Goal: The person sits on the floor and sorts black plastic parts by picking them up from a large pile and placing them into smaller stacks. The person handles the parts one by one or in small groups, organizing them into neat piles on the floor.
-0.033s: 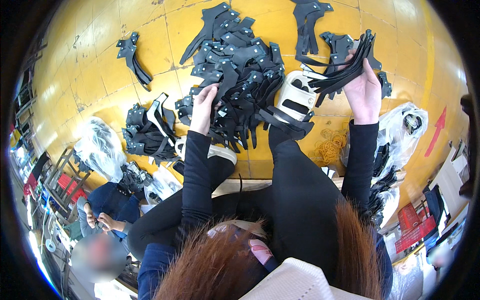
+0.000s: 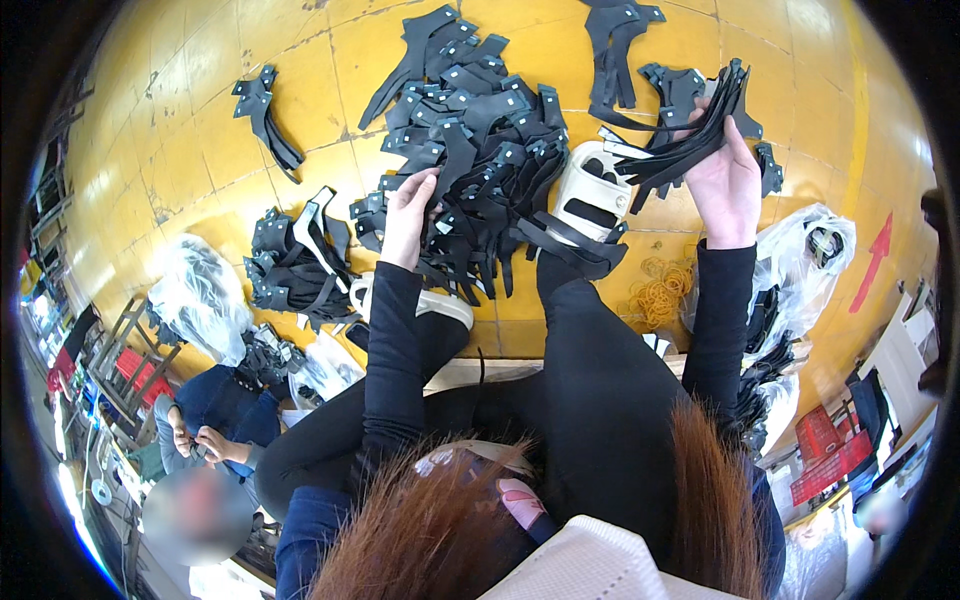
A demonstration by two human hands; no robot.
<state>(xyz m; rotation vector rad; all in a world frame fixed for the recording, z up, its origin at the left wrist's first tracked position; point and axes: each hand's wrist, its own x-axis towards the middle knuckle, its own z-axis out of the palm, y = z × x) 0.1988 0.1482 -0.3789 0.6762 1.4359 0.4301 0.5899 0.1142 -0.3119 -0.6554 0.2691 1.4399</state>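
Note:
My left hand (image 2: 405, 220) is at the near left side of a big heap of flat black strap pieces (image 2: 490, 130), many with small pale labels. Its thumb and fingers pinch the lower end of one black strap piece (image 2: 455, 155). To the right, my right hand (image 2: 728, 190) is raised, its fingers and thumb wrapped round a bundle of black strap pieces (image 2: 700, 135). The long tails of that bundle hang out to the left, with a few white edges among them. The fingers behind the bundle are partly hidden.
Smaller strap piles lie at the left (image 2: 290, 270) and top right (image 2: 612, 45) of the yellow tiled floor (image 2: 330, 150). Around my sandalled feet are yellow rubber bands (image 2: 660, 292) and clear plastic bags (image 2: 200, 295). Another person's hands (image 2: 205, 440) work at the lower left.

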